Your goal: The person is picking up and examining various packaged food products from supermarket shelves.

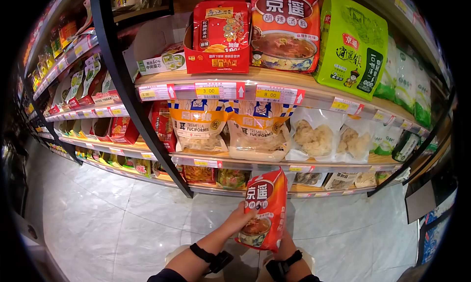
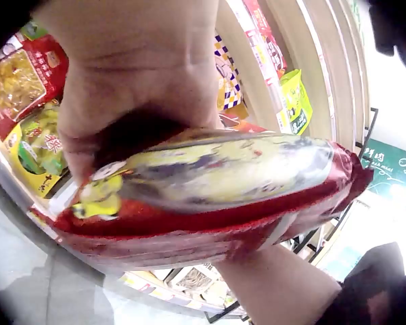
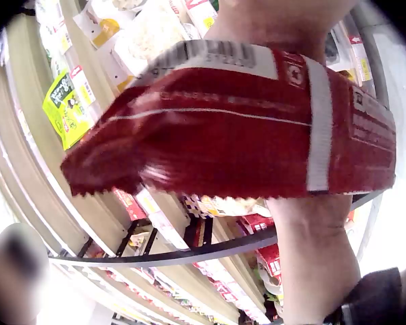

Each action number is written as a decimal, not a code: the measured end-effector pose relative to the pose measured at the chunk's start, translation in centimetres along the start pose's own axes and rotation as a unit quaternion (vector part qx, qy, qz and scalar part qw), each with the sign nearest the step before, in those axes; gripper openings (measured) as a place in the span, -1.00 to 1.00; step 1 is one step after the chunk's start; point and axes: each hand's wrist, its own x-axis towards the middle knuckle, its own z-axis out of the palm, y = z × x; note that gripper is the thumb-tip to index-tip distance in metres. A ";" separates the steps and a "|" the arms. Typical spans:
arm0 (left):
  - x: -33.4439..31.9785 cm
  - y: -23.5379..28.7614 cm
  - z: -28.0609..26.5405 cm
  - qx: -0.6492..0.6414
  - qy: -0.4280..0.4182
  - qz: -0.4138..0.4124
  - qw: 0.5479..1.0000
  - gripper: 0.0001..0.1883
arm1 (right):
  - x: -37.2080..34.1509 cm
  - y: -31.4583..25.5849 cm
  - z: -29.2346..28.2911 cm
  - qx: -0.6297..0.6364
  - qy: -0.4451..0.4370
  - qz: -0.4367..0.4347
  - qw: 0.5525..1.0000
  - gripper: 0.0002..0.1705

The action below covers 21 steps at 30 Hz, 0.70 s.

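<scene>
A red soup seasoning packet [image 1: 265,213], printed with a bowl of soup, is held upright but tilted in front of the lower shelf. My left hand [image 1: 244,216] grips its left side, with the fingers reaching onto the front. Behind its lower right edge is my right hand [image 3: 277,24], holding the packet from that side; its fingers are hidden. In the left wrist view the packet's bottom [image 2: 223,176] lies below my left hand. The right wrist view shows the dark red back [image 3: 230,135] with a barcode along its upper edge.
A matching red packet [image 1: 284,32] stands on the upper shelf [image 1: 186,78], between a red display box [image 1: 216,61] and a green bag [image 1: 351,41]. Tremella bags [image 1: 257,130] fill the shelf below. A black post [image 1: 132,95] divides the shelving; grey tiled floor [image 1: 142,218] lies beneath.
</scene>
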 end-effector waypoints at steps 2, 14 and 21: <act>-0.4 1.1 -0.8 -0.092 -0.051 -0.069 0.992 -0.37 | -0.5 0.0 -0.2 -0.042 0.016 -0.023 0.999 -0.50; -1.1 1.7 -0.4 -0.317 -0.032 -0.027 0.947 -0.77 | -2.2 0.4 -0.6 -0.002 0.038 -0.068 0.997 -0.56; -4.5 14.0 -1.4 -0.074 0.188 0.285 0.937 -0.79 | 7.4 -4.3 -1.0 0.789 0.008 -0.008 0.615 -0.51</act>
